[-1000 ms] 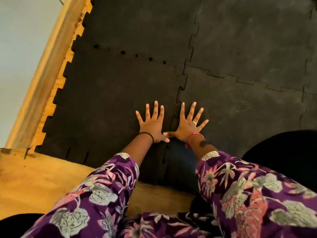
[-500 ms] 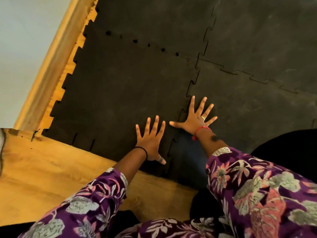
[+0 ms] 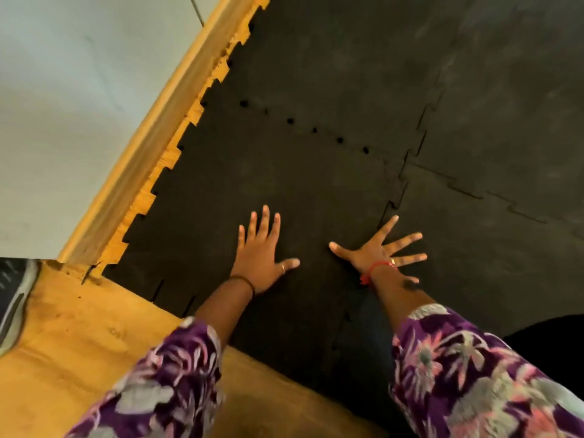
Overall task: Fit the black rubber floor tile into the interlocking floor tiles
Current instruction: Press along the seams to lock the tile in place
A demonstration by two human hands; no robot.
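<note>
The black rubber floor tile lies flat on the floor at centre left, its toothed edges showing along the left and near sides. Its right edge meets the interlocking floor tiles along a zigzag seam; a row of small holes marks its far seam. My left hand presses flat on the tile with fingers together and thumb out. My right hand lies spread flat across the right seam, thumb on the tile, fingers on the neighbouring tile. Neither hand holds anything.
Bare wooden floor runs along the near left. A wooden skirting board and pale wall border the tile's left side. Part of a shoe shows at the left edge. A dark rounded shape sits at the lower right.
Both hands have slid apart, the left hand further left onto the tile's middle, the right staying at the seam. The view has shifted, so the wall and skirting fill more of the left.
</note>
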